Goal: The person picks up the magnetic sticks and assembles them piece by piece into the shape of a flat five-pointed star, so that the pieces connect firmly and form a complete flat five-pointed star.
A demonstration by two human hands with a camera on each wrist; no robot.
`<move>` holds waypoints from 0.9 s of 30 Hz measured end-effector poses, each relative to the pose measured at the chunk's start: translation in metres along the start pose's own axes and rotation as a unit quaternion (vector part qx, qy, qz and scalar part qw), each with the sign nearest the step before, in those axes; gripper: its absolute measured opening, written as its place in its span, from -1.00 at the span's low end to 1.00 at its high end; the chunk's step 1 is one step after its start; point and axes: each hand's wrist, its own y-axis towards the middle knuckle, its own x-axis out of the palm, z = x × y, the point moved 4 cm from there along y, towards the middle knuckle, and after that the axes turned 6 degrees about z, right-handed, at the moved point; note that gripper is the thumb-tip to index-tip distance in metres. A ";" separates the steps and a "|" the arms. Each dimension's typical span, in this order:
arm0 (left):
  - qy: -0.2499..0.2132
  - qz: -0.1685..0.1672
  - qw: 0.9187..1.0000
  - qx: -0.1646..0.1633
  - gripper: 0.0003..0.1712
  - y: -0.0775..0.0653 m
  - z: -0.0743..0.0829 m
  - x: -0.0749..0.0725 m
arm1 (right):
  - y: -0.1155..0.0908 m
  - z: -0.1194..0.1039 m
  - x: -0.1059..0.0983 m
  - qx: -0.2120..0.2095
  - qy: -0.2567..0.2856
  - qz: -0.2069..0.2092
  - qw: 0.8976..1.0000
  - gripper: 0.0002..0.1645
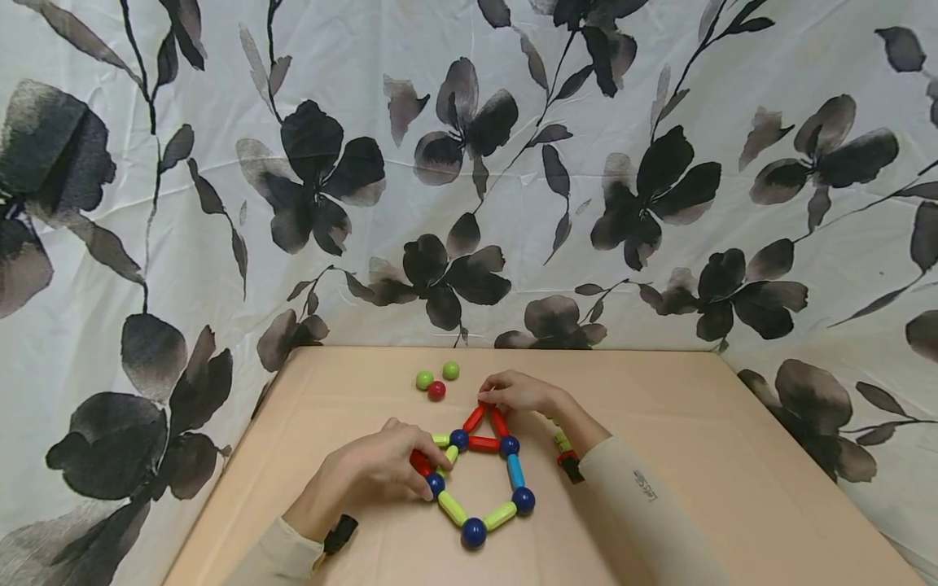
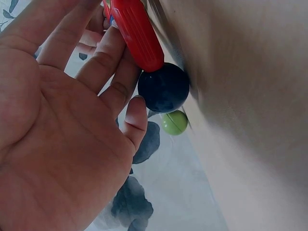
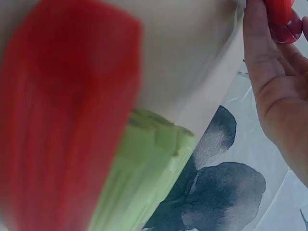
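A frame of coloured sticks and balls lies on the table. My left hand (image 1: pixel 381 460) holds its left corner, thumb at a blue ball (image 1: pixel 435 486) and fingers over a red stick (image 2: pixel 137 33). Another blue ball (image 2: pixel 163 87), beside the little finger, is hidden under the hand in the head view. At the far tip of the red-stick triangle (image 1: pixel 484 443), my right hand (image 1: pixel 520 392) pinches a dark red ball (image 3: pixel 288 30) against the stick end. A light blue stick (image 1: pixel 516 472) and two yellow-green sticks (image 1: pixel 453 509) join blue balls on the near side.
Two green balls (image 1: pixel 450 371) and a red ball (image 1: pixel 436 391) lie beyond the frame. Beneath the right wrist are a loose red stick (image 3: pixel 67 115) and a yellow-green stick (image 3: pixel 149 163). A flowered cloth (image 1: pixel 469 179) hangs behind the table (image 1: pixel 733 505).
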 end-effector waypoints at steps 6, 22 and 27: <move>-0.002 0.002 1.000 -0.004 -0.60 -0.001 -0.001 0.001 | -0.003 0.005 0.000 0.016 0.046 -0.012 0.999 -0.67; -0.007 0.001 1.000 -0.007 -0.59 -0.001 0.000 0.000 | -0.008 0.012 -0.005 -0.004 0.036 -0.027 0.999 -0.51; -0.007 0.001 1.000 -0.008 -0.59 -0.002 -0.001 0.000 | -0.008 0.016 -0.004 -0.012 0.010 -0.020 1.000 -0.39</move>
